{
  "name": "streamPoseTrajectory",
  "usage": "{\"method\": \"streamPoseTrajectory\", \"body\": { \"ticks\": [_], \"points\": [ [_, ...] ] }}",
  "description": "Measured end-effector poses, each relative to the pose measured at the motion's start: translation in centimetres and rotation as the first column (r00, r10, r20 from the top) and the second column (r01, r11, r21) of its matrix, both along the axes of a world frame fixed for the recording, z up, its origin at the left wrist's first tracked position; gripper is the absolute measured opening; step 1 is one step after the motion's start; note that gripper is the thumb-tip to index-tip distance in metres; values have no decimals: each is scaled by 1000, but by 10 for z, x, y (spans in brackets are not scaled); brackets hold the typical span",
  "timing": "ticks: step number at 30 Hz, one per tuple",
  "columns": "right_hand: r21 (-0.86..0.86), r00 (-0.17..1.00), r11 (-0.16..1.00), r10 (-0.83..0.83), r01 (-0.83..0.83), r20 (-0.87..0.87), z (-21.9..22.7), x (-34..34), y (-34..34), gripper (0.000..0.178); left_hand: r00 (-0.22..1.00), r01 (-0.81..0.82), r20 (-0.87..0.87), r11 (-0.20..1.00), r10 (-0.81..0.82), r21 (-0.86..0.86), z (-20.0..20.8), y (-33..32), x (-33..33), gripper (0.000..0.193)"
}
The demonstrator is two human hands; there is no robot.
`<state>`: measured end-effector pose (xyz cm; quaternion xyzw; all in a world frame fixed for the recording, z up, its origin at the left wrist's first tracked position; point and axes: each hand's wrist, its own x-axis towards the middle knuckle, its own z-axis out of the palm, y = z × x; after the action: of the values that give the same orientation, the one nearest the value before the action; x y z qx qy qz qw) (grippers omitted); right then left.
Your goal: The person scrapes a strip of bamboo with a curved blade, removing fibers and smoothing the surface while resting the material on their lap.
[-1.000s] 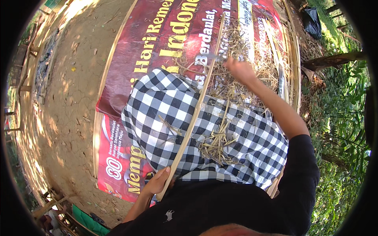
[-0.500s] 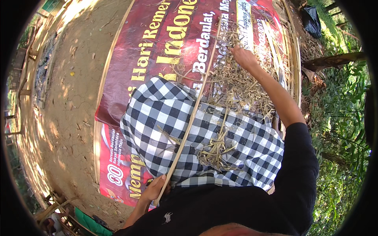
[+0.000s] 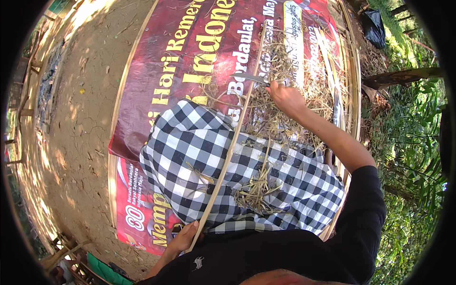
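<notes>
My left hand (image 3: pixel 185 237) grips the near end of a long, thin bamboo strip (image 3: pixel 222 176), close to my black shirt. The strip slants away across my lap to the far side. My right hand (image 3: pixel 286 100) is closed around the handle of a knife (image 3: pixel 250 77), whose curved blade points left and lies across the strip's far half; whether it touches cannot be told. Beneath the strip, a black-and-white checked cloth (image 3: pixel 190 137) covers my lap, with a small heap of shavings (image 3: pixel 259 192) on it.
A red printed banner (image 3: pixel 142 114) covers the platform in front of me. More pale shavings (image 3: pixel 280 114) and several bamboo strips (image 3: pixel 327 61) lie at its right side. Bare earth (image 3: pixel 80 142) stretches to the left; a black plastic bag (image 3: pixel 375 27) and plants are at right.
My right hand has drawn back toward me along the strip, and the knife blade now shows plainly. My left hand stays at the near end of the strip.
</notes>
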<state>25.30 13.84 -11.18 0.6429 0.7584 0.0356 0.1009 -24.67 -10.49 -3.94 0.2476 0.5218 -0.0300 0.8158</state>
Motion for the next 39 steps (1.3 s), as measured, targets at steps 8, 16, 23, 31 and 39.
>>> {"method": "streamPoseTrajectory", "body": {
  "ticks": [8,16,23,31,39],
  "points": [
    [139,961,955,-271,261,55,-48,121,71,44,996,-18,87,999,16,31,-13,1,1,48],
    [186,987,970,151,-158,49,0,8,15,43,996,89,4,996,-89,5,3,5,-1,49],
    [54,991,998,32,-39,128,-17,135,129,46,992,29,-119,1000,-30,-11,19,17,15,47],
    [-196,996,979,67,-55,55,13,-3,50,44,993,-59,-112,979,37,-196,26,28,15,45],
    [106,961,957,-261,270,-87,-40,122,172,45,975,70,-203,992,-91,-105,19,33,18,44]
  ]
}}
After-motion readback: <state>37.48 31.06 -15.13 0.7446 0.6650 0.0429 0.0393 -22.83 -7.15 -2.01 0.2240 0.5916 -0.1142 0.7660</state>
